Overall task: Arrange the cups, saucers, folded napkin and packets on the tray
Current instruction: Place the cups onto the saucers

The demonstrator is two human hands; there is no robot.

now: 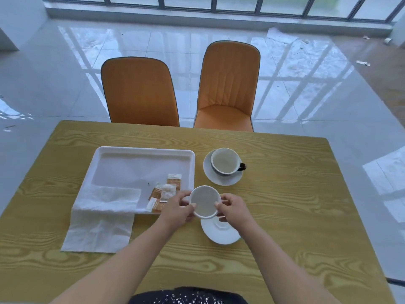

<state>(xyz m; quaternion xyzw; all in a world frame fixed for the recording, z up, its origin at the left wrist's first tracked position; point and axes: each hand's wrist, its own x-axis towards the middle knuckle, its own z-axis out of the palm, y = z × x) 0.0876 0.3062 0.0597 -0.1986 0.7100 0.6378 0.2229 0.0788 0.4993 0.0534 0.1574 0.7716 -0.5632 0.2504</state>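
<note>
Free tray room beyond packets, napkin

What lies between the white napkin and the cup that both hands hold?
The head view shows several packets lying there, in the tray's near right corner, between napkin and cup.

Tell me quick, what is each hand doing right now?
Left hand: grips the white cup on its left side.
Right hand: grips the same cup on its right side.

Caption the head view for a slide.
Left hand and right hand hold a cup over its saucer, beside the tray with packets and a napkin draped over its near edge.
</note>
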